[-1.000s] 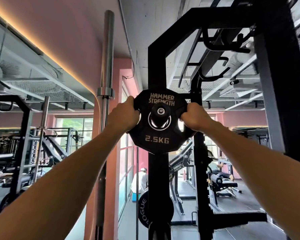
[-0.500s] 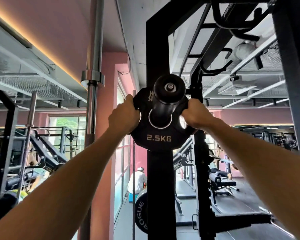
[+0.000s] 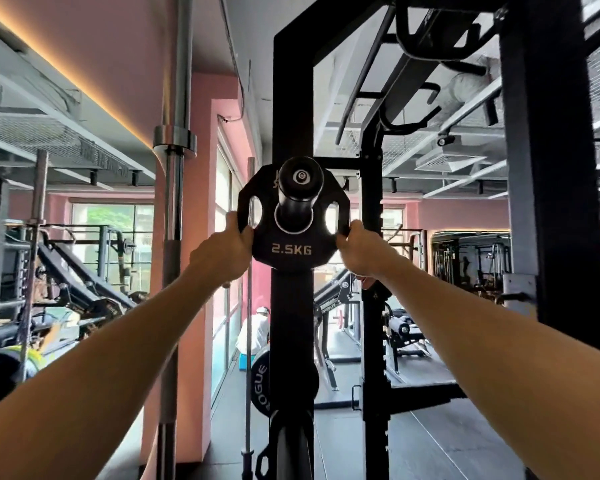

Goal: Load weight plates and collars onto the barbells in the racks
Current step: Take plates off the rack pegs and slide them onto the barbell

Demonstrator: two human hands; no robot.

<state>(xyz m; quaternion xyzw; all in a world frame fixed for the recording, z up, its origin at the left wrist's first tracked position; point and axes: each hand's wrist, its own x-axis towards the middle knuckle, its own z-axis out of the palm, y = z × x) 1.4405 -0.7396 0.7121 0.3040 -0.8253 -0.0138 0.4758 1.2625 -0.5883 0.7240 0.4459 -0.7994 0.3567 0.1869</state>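
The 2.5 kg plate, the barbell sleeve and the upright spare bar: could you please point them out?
2.5 kg plate [image 3: 291, 251]: head view, lower face at the lettering.
barbell sleeve [image 3: 301, 175]: head view, end cap.
upright spare bar [image 3: 174, 143]: head view, silver collar.

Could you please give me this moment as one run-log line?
step: loading plate | 2.5 kg plate: on barbell sleeve | left hand: grips plate's left edge | right hand: grips right edge | collar: none visible

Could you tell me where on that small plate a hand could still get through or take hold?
The 2.5 kg plate has two grip slots flanking the barbell sleeve, both open. Its lower edges are crowded: the left hand and right hand grip there. The upper rim is free.
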